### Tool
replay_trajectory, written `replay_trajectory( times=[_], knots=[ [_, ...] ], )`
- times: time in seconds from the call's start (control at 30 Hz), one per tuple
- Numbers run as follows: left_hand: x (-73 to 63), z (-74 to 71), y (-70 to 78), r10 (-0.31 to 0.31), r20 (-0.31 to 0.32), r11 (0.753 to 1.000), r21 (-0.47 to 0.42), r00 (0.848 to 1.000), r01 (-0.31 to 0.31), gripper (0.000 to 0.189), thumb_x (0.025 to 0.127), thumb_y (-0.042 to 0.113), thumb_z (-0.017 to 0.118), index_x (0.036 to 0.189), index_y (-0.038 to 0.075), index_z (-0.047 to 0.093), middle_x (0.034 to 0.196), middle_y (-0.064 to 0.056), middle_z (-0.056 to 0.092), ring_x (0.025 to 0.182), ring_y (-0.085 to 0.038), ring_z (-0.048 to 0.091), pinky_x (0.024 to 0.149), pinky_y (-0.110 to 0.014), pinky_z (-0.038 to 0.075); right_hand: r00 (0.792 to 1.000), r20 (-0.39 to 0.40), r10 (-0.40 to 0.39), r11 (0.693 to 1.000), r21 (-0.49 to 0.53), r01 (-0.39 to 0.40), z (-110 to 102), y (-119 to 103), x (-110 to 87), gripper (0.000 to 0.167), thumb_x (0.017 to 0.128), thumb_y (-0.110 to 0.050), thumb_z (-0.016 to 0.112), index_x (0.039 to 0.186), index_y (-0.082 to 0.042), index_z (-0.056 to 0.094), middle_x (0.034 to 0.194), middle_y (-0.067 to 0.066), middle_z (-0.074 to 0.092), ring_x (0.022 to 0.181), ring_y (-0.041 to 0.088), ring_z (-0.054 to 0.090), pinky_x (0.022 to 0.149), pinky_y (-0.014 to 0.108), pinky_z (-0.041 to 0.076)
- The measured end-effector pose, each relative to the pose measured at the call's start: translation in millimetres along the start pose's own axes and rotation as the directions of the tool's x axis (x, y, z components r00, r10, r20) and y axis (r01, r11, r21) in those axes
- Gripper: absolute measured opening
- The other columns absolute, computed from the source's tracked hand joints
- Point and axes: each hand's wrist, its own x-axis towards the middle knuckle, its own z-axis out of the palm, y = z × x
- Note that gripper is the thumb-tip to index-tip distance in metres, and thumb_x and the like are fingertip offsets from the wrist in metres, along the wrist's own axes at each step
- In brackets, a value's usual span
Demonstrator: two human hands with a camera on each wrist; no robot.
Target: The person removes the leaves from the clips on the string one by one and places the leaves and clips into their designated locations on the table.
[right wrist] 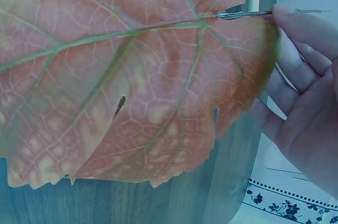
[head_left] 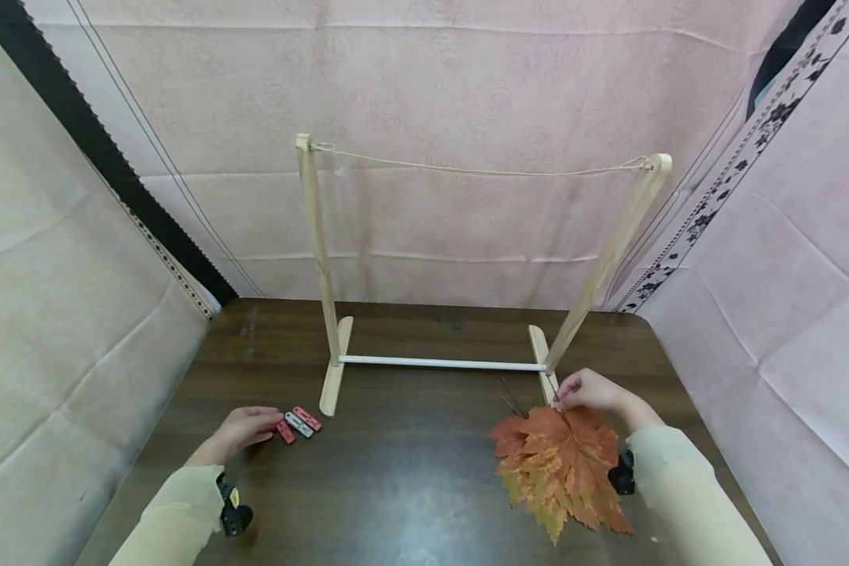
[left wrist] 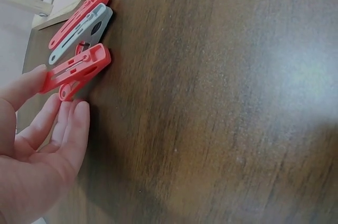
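My left hand (head_left: 244, 431) is at the left of the table, its thumb and fingertips pinching the ends of a red clothespin (left wrist: 82, 68). Beside that one lie a grey clothespin (left wrist: 79, 34) and another red clothespin (left wrist: 78, 20). On the right, my right hand (head_left: 594, 391) pinches the stem of an orange autumn leaf (right wrist: 158, 76) between thumb and fingers. Under and beside this leaf are more leaves (head_left: 538, 472), overlapping in a pile that turns yellow at the lower edge. How many leaves there are, I cannot tell.
A wooden frame stands at the back of the table (head_left: 410, 456), with a left post (head_left: 314, 244), a right post (head_left: 608, 259) and a white rod (head_left: 439, 362) low between them. A thin string (head_left: 467, 170) spans the post tops. Pale cloth (head_left: 453, 94) hangs behind and at both sides.
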Motion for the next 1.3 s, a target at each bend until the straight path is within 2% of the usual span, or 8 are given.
replay_trajectory(
  times=[0.17,0.3,0.4,0.5,0.77,1.0,1.23,1.3],
  knots=[
    [2.1,-1.3,-0.2,0.029,-0.049,0.999,0.04,0.998,-0.027,0.057,0.091,0.022,0.061,0.13,-0.015,0.042,0.125,-0.025,0.057,0.097,-0.011,0.06,0.095,-0.043,0.05,0.999,-0.052,-0.015,1.0,0.007,0.016,-1.7,-3.3,-2.0,0.023,0.083,-0.006,0.064,0.097,0.012,0.064,0.089,0.016,0.069,0.078,0.011,0.061,0.071,0.026,0.052],
    [0.5,-3.5,3.9,0.036,-0.07,0.996,0.08,0.997,-0.031,0.055,0.094,0.023,0.057,0.132,-0.013,0.041,0.133,-0.029,0.047,0.112,-0.026,0.056,0.1,-0.049,0.044,0.996,-0.085,-0.021,1.0,0.019,0.023,-5.3,-8.9,-3.3,0.026,0.085,-0.007,0.063,0.101,0.013,0.063,0.091,0.019,0.069,0.081,0.015,0.063,0.073,0.026,0.052],
    [-2.1,-6.4,11.2,0.049,-0.085,0.994,0.102,0.995,-0.04,0.054,0.096,0.025,0.052,0.135,-0.011,0.038,0.139,-0.031,0.038,0.122,-0.036,0.047,0.103,-0.05,0.041,0.994,-0.106,-0.035,0.999,0.018,0.037,-9.5,-15.3,-3.0,0.027,0.086,-0.009,0.063,0.103,0.012,0.063,0.094,0.022,0.069,0.082,0.012,0.062,0.073,0.024,0.051],
    [-3.5,-9.6,20.5,0.072,-0.093,0.992,0.112,0.993,-0.061,0.056,0.098,0.028,0.049,0.138,-0.009,0.035,0.143,-0.031,0.033,0.129,-0.04,0.039,0.105,-0.05,0.039,0.991,-0.123,-0.052,0.998,0.035,0.057,-14.1,-22.7,-0.9,0.028,0.086,-0.011,0.064,0.103,0.011,0.064,0.097,0.023,0.068,0.082,0.005,0.061,0.074,0.021,0.051],
    [-3.7,-11.6,47.7,0.146,-0.077,0.988,0.061,0.986,-0.142,0.063,0.097,0.036,0.048,0.143,-0.004,0.029,0.148,-0.026,0.028,0.135,-0.038,0.032,0.109,-0.047,0.035,0.989,-0.113,-0.091,0.994,0.047,0.097,-21.0,-43.7,6.0,0.033,0.088,-0.014,0.063,0.108,0.011,0.062,0.102,0.021,0.068,0.082,-0.002,0.06,0.076,0.019,0.051],
    [-8.0,1.3,76.8,0.215,-0.04,0.974,0.087,0.976,-0.211,0.064,0.096,0.041,0.049,0.141,-0.002,0.034,0.146,-0.024,0.034,0.132,-0.037,0.038,0.108,-0.046,0.037,0.986,-0.113,-0.119,0.988,0.083,0.128,-24.5,-61.0,5.9,0.033,0.088,-0.013,0.063,0.109,0.013,0.06,0.102,0.024,0.067,0.083,0.001,0.063,0.077,0.019,0.052],
    [-15.3,17.3,105.4,0.317,0.028,0.945,0.081,0.948,-0.318,0.057,0.097,0.036,0.048,0.138,-0.003,0.039,0.141,-0.026,0.041,0.123,-0.032,0.049,0.102,-0.04,0.045,0.979,-0.169,-0.11,0.982,0.136,0.134,-25.2,-78.5,8.7,0.029,0.089,-0.017,0.063,0.108,0.005,0.064,0.104,0.023,0.066,0.081,0.006,0.064,0.077,0.024,0.053],
    [-16.9,20.4,113.1,0.343,0.042,0.935,0.075,0.938,-0.346,0.056,0.097,0.035,0.049,0.137,-0.003,0.04,0.14,-0.026,0.041,0.118,-0.026,0.054,0.099,-0.034,0.048,0.977,-0.189,-0.102,0.978,0.159,0.133,-25.6,-85.7,10.1,0.029,0.089,-0.018,0.063,0.108,0.005,0.064,0.099,0.013,0.069,0.081,0.007,0.064,0.077,0.027,0.053]
  ],
)
